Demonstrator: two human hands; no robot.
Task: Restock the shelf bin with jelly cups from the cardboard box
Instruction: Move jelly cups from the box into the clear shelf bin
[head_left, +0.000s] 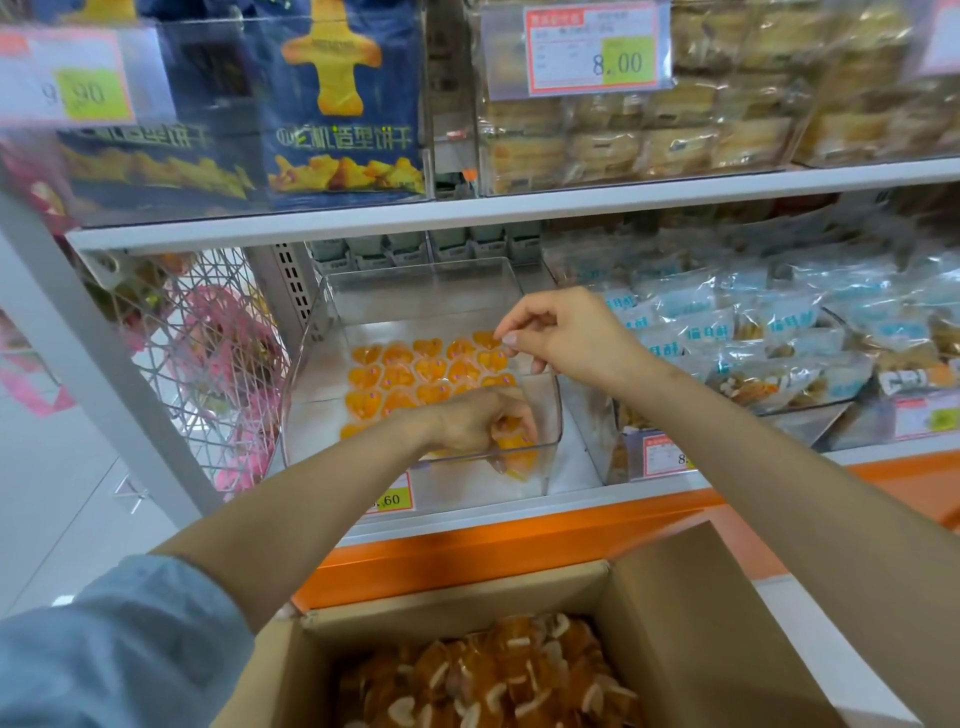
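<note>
A clear plastic shelf bin (551, 415) on the middle shelf holds rows of orange heart-shaped jelly cups (400, 374) lying flat on its floor. My left hand (467, 421) reaches into the bin's front right corner and grips a few orange jelly cups (517, 449) in curled fingers. My right hand (561, 332) hovers over the back right of the bin, thumb and forefinger pinching the edge of a jelly cup (485, 339) in the last row. Below, an open cardboard box (675, 597) is filled with loose jelly cups (493, 675).
A white shelf board (467, 210) runs low above the bin. A wire basket (208, 353) stands to its left, and bagged snacks (753, 332) are piled to its right. A price tag (392, 499) hangs on the bin's front, above the orange shelf edge (493, 540).
</note>
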